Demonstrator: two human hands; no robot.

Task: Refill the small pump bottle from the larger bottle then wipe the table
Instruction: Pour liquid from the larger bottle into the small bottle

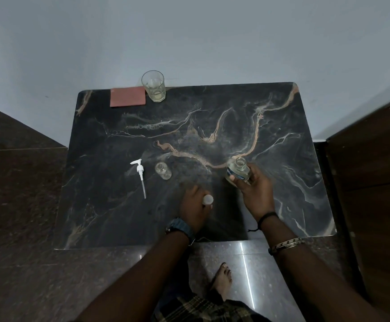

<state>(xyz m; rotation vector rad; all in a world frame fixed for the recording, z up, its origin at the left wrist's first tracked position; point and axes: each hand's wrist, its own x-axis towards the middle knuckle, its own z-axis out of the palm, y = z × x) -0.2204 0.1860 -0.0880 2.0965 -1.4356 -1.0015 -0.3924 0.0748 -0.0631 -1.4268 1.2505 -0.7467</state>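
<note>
Counting across the dark marble table (pixel 282 173), we see two bottles, one pump, one cap, one glass (pixel 153 86) and one reddish cloth (pixel 127 96). Our right hand (pixel 255 189) grips the open larger bottle (pixel 238 171); its blue label is unreadable. Our left hand (pixel 195 205) pinches the cap (pixel 208 199). Between them and the lying pump head (pixel 140 171) stands the small pump bottle (pixel 162 170), open.
</note>
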